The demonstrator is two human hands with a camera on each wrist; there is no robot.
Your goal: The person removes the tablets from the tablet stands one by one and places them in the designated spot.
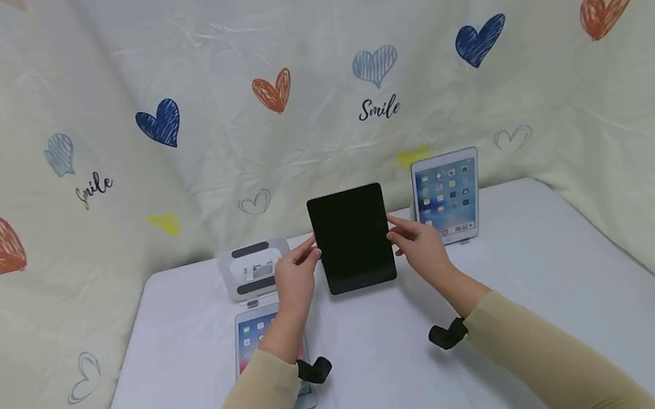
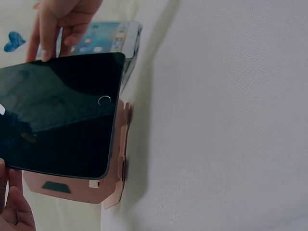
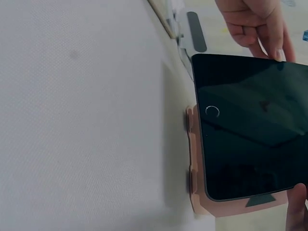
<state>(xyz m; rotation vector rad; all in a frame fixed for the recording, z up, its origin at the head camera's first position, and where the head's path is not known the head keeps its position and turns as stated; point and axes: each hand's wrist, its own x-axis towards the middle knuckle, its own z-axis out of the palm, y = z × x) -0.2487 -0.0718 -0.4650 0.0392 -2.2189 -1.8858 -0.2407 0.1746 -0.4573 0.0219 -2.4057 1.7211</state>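
A black tablet [image 1: 352, 239] with a dark screen is held upright between both hands, its home button at the bottom. My left hand [image 1: 295, 274] pinches its left edge between thumb and fingers. On the opposite edge, my right hand [image 1: 419, 245] pinches it the same way. Behind the tablet stands a pink tablet stand [image 2: 77, 191], mostly hidden in the head view; its lower lip shows in the right wrist view [image 3: 192, 154]. Whether tablet and stand touch, I cannot tell.
To the right, a white tablet [image 1: 448, 194] with a lit screen leans on a stand. A white stand [image 1: 255, 270] with grey pads is at the left. Before it, another lit tablet [image 1: 249, 339] lies partly under the left arm. A heart-printed curtain [image 1: 331, 152] hangs behind the white-covered table [image 1: 392, 383].
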